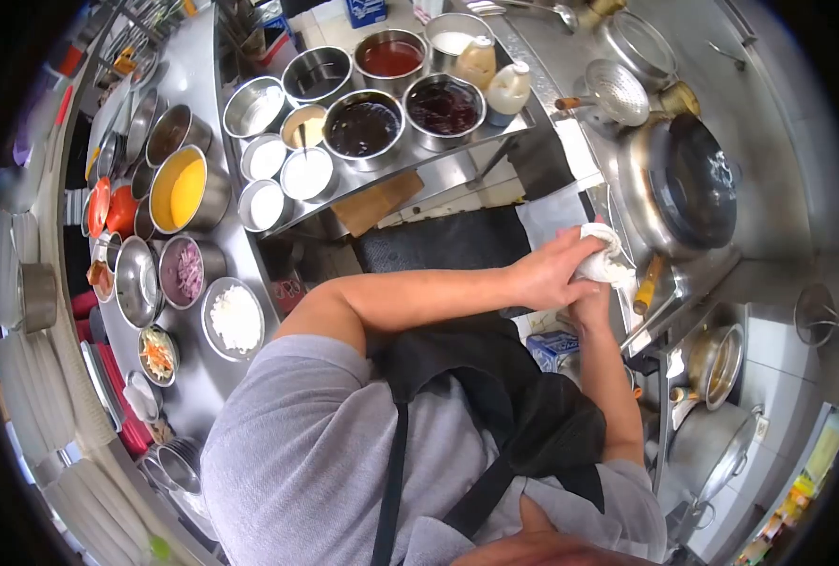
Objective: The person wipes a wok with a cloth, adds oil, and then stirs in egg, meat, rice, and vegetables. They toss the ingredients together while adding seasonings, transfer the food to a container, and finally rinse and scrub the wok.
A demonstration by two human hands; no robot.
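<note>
Both my hands meet in front of the stove around a crumpled white cloth (606,257). My left hand (553,271) reaches across from the left, its fingers closed on the cloth's near side. Below it, my right hand (589,304) comes up against the cloth from underneath; its fingers are mostly hidden. Close to the right of the hands, a yellowish wooden handle (648,285) sticks out at the stove edge. Just beyond is a large metal pan (644,179) with a dark wok (693,184) against it.
A perforated ladle (618,91) lies behind the pan. Across from me, a metal shelf holds pots of dark sauce (364,124), red sauce (390,58) and squeeze bottles (508,92). On the left counter stand bowls of yellow liquid (187,193), chopped onion (189,272) and white pieces (235,318).
</note>
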